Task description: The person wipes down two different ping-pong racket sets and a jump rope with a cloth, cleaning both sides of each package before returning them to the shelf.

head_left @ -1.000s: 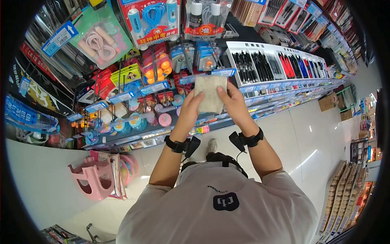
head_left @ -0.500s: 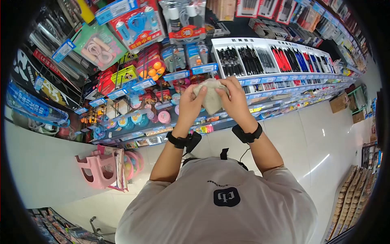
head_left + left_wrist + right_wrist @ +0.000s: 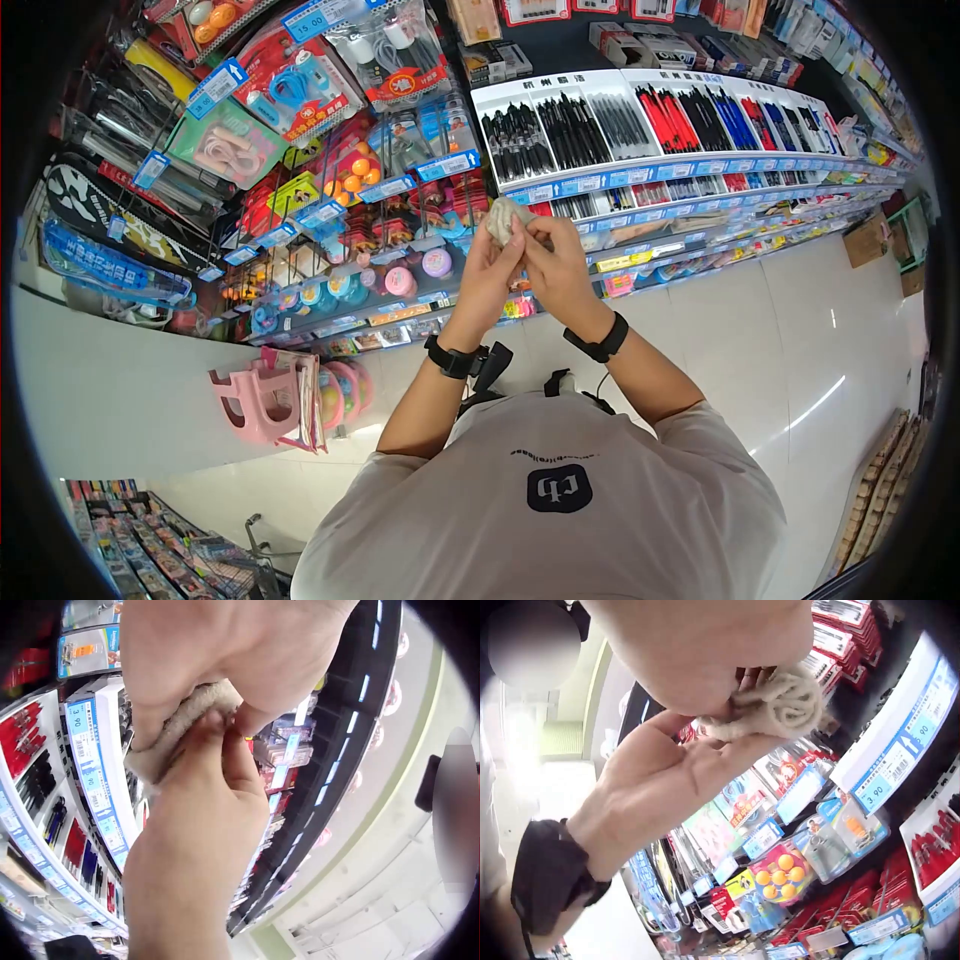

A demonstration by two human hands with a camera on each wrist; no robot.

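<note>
Cloth (image 3: pixel 503 218) now bunched small, left hand (image 3: pixel 490 270), right hand (image 3: pixel 556 266) closer together

Two hands (image 3: pixel 525 265), one cloth (image 3: pixel 503 216), one pink stool (image 3: pixel 255 402).

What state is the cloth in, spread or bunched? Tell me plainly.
Bunched. The cloth is a small crumpled wad pinched between the left hand and right hand; the right wrist view shows rolled folds.

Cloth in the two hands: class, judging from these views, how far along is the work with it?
Done: the cloth is already bunched into a small wad. In hand: the left hand and right hand both grip it, held up in front of the pen shelf. Left: it has not yet touched a shelf or been put down.
</note>
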